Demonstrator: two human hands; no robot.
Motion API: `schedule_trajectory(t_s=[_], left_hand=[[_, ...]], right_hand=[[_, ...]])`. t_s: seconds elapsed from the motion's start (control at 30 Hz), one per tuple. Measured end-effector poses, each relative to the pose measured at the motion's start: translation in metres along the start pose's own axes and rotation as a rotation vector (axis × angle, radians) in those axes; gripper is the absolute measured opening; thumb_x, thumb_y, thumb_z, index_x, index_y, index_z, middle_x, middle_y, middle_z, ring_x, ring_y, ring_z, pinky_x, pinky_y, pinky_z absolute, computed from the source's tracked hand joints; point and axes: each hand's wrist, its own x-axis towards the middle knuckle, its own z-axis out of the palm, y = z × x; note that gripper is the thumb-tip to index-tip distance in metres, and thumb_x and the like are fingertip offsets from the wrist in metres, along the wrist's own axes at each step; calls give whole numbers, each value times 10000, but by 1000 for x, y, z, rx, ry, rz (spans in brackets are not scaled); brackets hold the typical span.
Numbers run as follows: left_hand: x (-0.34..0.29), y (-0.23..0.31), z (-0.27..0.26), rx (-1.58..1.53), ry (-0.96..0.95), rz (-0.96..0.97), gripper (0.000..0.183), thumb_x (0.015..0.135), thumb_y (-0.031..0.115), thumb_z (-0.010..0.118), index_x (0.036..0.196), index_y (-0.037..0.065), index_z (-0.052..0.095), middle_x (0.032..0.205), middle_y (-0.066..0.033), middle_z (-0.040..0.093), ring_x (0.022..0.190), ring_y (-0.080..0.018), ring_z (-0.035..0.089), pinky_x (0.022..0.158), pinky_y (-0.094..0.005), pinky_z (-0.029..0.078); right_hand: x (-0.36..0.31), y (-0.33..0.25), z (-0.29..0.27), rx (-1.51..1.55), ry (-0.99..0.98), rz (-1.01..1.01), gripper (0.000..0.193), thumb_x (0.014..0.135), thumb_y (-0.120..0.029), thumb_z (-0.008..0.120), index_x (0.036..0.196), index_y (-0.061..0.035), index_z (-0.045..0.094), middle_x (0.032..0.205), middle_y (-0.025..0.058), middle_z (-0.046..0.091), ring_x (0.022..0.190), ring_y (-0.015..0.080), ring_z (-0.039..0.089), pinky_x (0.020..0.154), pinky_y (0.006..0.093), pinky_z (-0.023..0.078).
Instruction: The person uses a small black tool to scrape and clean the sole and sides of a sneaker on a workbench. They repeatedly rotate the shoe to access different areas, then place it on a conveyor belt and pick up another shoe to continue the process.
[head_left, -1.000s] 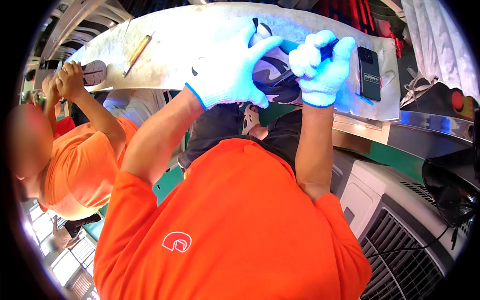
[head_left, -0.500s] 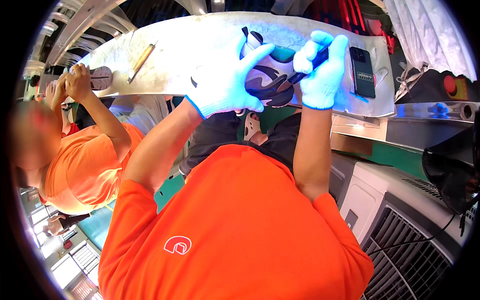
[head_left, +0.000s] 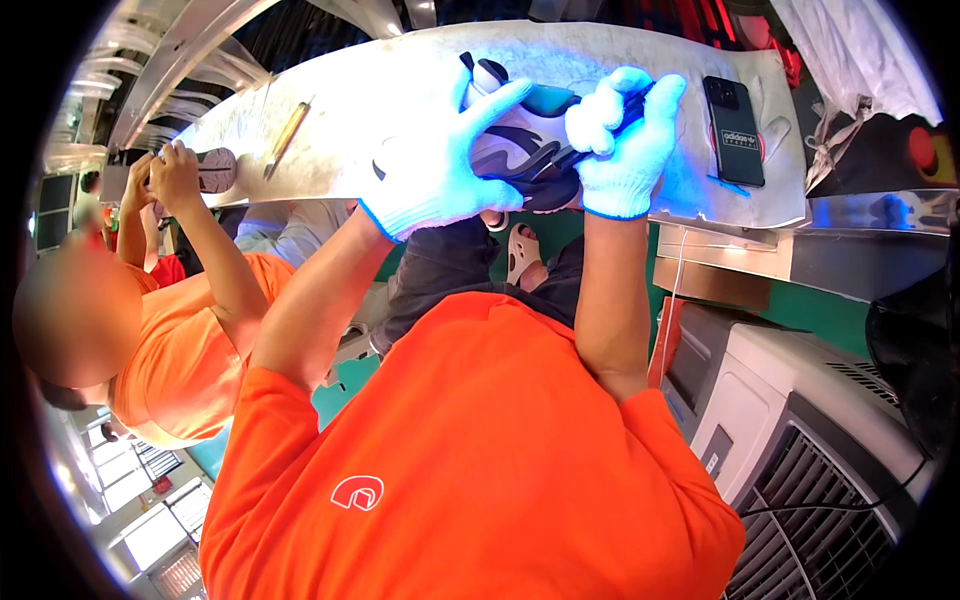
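Located at the near edge of the pale worktable, between left hand and right hand, both in white gloves: a grey, white and black sports shoe, with a teal patch towards the far side. Noted across the left part of the shoe: left hand, thumb and forefinger splayed wide; impossible to tell how firmly gripped, owing to glare. Noted at the right: right hand, fingers curled tightly round a slim dark tool, its end directed left at the shoe; contact unclear.

Judged light, with a soft, yielding upper and stiffer sole; likely to flex or skid if pushed from one side. Unlikely to break, though prone to scuffing. Best held low along the sole edges, clear of the tool's end.

Observed to the right: phone, lying flat, with a blue strip at its near end. Observed to the left: yellow-handled tool, well apart from the shoe; beyond it, co-worker in orange.
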Motion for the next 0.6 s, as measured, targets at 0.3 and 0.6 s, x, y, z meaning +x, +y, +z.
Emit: schedule_trajectory(t_s=[0.3, 0.6], left_hand=[[12, 16, -5, 70, -28, -52, 1109, 566, 225, 1022, 1603, 169, 632, 1411, -204, 594, 1317, -431, 627, 1137, -530, 529], [15, 5, 8, -108, 16, -96, 989, 516, 265, 1035, 1462, 232, 751, 1388, -180, 545, 1334, -424, 572, 1139, -549, 519]], right_hand=[[0, 8, 32, -388, 336, -171, 523, 1176, -530, 557, 1102, -29, 686, 691, 78, 635, 489, 218, 539, 470, 363, 459], [-4, 6, -9, 83, 43, -117, 600, 1146, -641, 506, 1084, -112, 781, 684, 5, 589, 442, 143, 427, 472, 366, 342]])
